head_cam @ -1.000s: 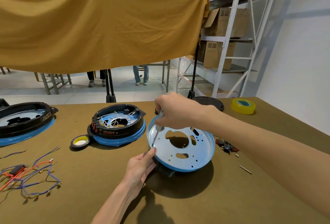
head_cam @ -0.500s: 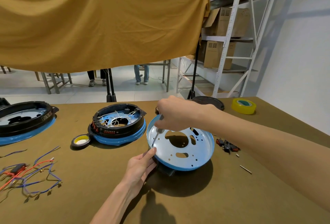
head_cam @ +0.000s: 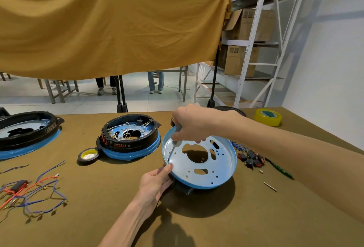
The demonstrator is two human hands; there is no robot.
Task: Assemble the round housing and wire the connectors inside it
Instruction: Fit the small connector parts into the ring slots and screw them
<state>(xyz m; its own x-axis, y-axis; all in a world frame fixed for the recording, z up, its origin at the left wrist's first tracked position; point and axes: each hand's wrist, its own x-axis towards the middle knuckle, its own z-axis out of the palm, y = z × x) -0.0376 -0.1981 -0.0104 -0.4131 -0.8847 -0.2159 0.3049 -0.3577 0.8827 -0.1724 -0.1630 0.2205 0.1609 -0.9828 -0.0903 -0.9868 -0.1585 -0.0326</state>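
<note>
A workshop or warehouse: metal shelving [head_cam: 254, 36] holds cardboard boxes [head_cam: 239, 61], and loose wires [head_cam: 33, 193] and tape rolls [head_cam: 267, 117] lie on the tabletop [head_cam: 98, 197].

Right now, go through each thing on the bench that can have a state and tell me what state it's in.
Blue plate: tilted, propped on a black part, no wires inside.
Screwdriver: tip down at a hole near the plate's left rim.
Right hand: grips the screwdriver.
Left hand: holds the plate's near edge.
Wired housing: flat, wires inside.
Loose wires: unconnected.

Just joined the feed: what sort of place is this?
Probably a small assembly workshop or warehouse: metal shelving stacked with cardboard boxes, and a cloth-covered workbench bearing round housings and loose wires.
</note>
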